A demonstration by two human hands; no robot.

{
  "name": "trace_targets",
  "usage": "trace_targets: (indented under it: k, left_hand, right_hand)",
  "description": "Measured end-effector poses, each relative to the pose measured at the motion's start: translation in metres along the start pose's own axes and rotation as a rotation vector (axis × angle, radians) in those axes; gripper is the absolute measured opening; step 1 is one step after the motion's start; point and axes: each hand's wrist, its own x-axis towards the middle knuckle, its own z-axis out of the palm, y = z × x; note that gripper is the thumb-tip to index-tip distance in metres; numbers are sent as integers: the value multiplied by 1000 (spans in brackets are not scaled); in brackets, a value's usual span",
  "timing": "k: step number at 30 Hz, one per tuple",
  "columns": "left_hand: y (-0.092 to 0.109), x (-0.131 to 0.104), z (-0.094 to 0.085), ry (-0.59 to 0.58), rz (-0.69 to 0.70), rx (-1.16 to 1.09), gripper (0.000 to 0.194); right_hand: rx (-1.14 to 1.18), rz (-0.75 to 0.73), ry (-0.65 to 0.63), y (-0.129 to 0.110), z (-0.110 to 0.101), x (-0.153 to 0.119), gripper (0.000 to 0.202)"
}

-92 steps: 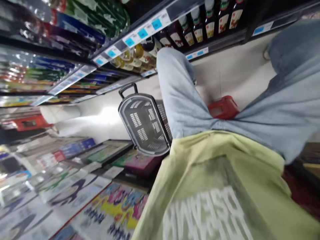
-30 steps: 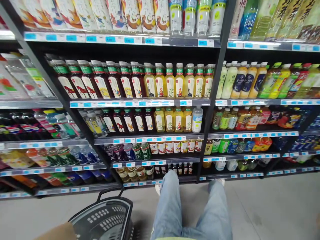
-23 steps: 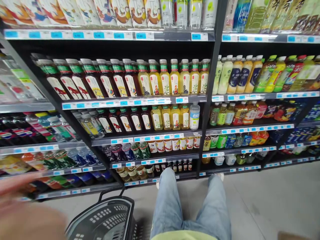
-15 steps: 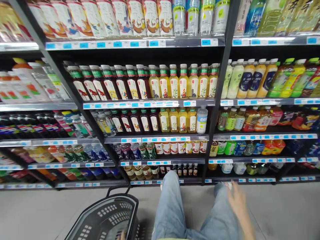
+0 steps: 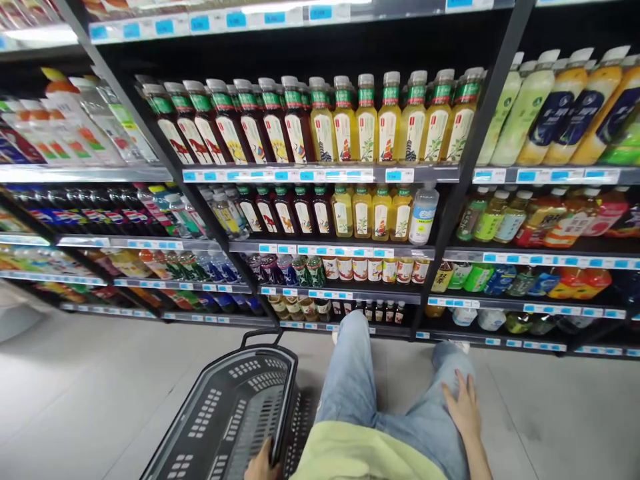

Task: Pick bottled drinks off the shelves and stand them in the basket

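Note:
A dark grey shopping basket [image 5: 227, 381] with slotted walls stands on the floor at my left; only the floor of the basket shows inside it. My left hand [image 5: 263, 461] is closed around the basket's near right rim, partly cut off by the bottom of the picture. On the jeans [image 5: 419, 427] over my right leg lies my right hand [image 5: 464, 408], fingers spread and holding nothing. In front of me, shelves carry rows of dark red and yellow juice bottles [image 5: 387, 123] with green neck bands. A clear bottle with a blue and white label [image 5: 424, 215] ends the row below.
Drink shelves [image 5: 320, 175] with blue and white price tags run across the view. Cola bottles [image 5: 100, 207] stand at the left, and other drinks [image 5: 555, 113] fill the right bay. The grey tiled floor [image 5: 125, 373] lies between me and the shelves.
My view has tilted downward and come closer to the shelves. My right hand, blurred beside the right knee before, now rests on the leg. More of my left hand on the basket shows.

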Motion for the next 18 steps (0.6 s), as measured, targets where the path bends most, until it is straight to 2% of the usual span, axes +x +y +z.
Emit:
trace_targets:
  k: [5,11,14,18]
  left_hand:
    - [11,-20,10,-51,51,-72,67]
    - [19,-39,-11,-179,115,-153,74]
    - [28,-40,-11,-237,149,-170,75]
    - [34,-29,3,-257,212,-217,76]
  right_hand:
    - [-64,-26,15,-1,1,-4,79]
    - [-240,-2,-77,-21,-17,-14,83]
    - [-312,44,-102,-28,-22,-16,79]
    - [-315,13,-104,-19,-17,-17,77]
